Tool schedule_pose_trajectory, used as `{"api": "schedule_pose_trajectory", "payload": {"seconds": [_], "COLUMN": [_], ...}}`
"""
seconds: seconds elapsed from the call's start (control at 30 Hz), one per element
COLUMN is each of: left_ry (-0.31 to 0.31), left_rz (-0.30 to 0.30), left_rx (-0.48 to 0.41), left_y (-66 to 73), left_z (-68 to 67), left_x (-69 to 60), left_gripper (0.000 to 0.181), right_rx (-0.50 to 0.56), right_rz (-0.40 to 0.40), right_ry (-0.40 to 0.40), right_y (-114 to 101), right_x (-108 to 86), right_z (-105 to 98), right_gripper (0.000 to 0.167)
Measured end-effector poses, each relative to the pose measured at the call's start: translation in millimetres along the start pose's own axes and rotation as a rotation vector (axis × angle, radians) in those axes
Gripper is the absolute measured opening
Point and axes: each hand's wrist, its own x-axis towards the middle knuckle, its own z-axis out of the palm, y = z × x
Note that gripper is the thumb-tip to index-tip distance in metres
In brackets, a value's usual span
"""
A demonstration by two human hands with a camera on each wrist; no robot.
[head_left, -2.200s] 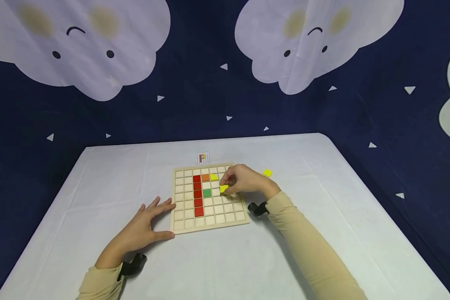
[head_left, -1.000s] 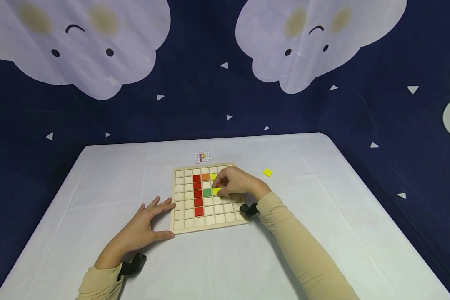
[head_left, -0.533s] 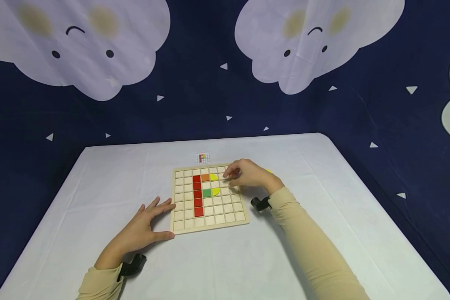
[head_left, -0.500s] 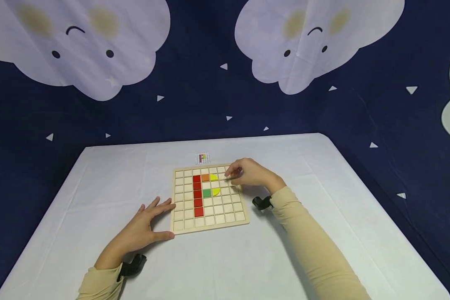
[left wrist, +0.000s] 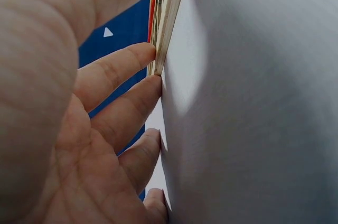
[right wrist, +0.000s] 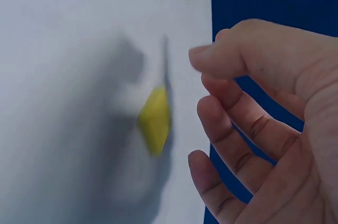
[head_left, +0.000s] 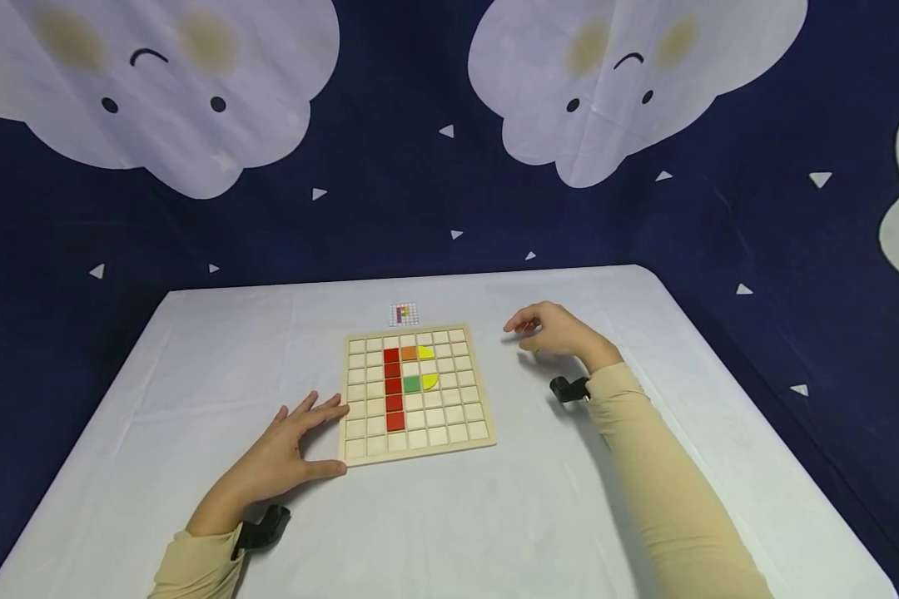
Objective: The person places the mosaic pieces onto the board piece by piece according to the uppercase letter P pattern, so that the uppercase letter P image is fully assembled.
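Observation:
A wooden grid board (head_left: 458, 433) lies on the white table. It carries a column of red square tiles (head_left: 393, 385), an orange tile (head_left: 409, 353), a green tile (head_left: 412, 383) and two yellow round-edged tiles (head_left: 429, 382). My left hand (head_left: 288, 449) spreads its fingers at the board's left edge, with fingertips (left wrist: 145, 52) and thumb touching the wood. To the right of the board, my right hand (head_left: 558, 330) hovers with loosely bent fingers and nothing between them. Below it a loose yellow tile (right wrist: 155, 122) lies on the table, mostly hidden by the hand in the head view.
A small printed pattern card (head_left: 404, 314) lies just behind the board. A dark blue cloth backdrop (head_left: 397, 225) with clouds and triangles stands behind the table (head_left: 449, 532).
The right hand has set a yellow round-edged tile beside the green one, let it go, and moved right to above the loose yellow tile. The left hand has stayed in place.

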Motion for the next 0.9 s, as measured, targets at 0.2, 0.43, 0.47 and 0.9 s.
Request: {"api": "schedule_pose_trajectory", "payload": {"seconds": [0.2, 0.43, 0.47, 0.9], "left_ry": [-0.003, 0.000, 0.000, -0.004], "left_rz": [-0.004, -0.005, -0.005, -0.005], "left_rx": [-0.002, 0.004, 0.006, 0.005], "left_y": [0.5, -0.3, -0.4, 3.2], "left_z": [0.0, 1.1, 1.0, -1.1], "left_x": [-1.0, -0.5, -0.3, -0.4], "left_gripper": [0.083, 0.083, 0.083, 0.084], "right_rx": [-0.004, 0.020, 0.018, -0.011], "right_rz": [0.060, 0.101, 0.100, 0.093], "right_ry": [0.007, -0.007, -0.007, 0.020], "right_y": [20, 32, 33, 41], "right_x": [-5.2, -6.2, -6.4, -2.9], "right_z": [-6, -7, -8, -5], "right_gripper": [0.041, 0.043, 0.043, 0.036]}}
